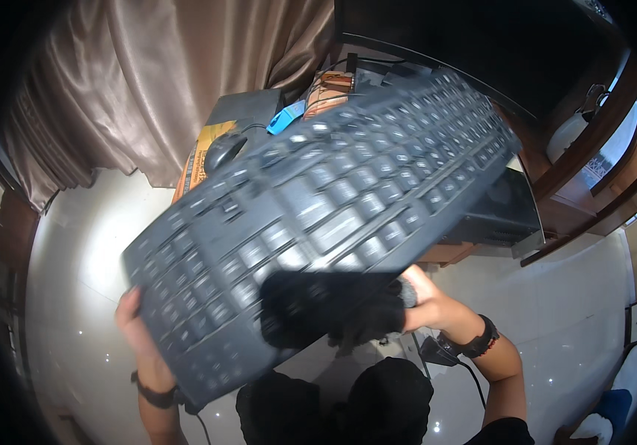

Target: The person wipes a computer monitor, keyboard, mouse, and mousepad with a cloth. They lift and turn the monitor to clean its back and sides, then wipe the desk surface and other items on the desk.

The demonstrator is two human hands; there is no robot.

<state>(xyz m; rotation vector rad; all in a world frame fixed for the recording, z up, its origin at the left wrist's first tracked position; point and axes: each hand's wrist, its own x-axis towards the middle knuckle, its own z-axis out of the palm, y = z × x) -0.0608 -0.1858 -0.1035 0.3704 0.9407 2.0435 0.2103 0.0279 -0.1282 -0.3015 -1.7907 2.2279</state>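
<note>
A black computer keyboard (307, 206) fills the middle of the view, raised and tilted, its keys towards me and blurred. My left hand (143, 339) grips its left end, thumb at the edge and the other fingers hidden behind. By its lower right edge, my right hand (427, 306) is closed around a dark thing with a grey, textured end (408, 292); it may be a brush. A black patch hides part of the keys and much of that thing. Whether my right hand also touches the keyboard is unclear.
Behind the keyboard are a black mouse (225, 151), a bright blue object (286, 117) and a yellow-orange printed box (203, 150). A large dark screen (480, 50) stands at the back right. A satin curtain (146, 83) hangs at left. Cables run from both wristbands.
</note>
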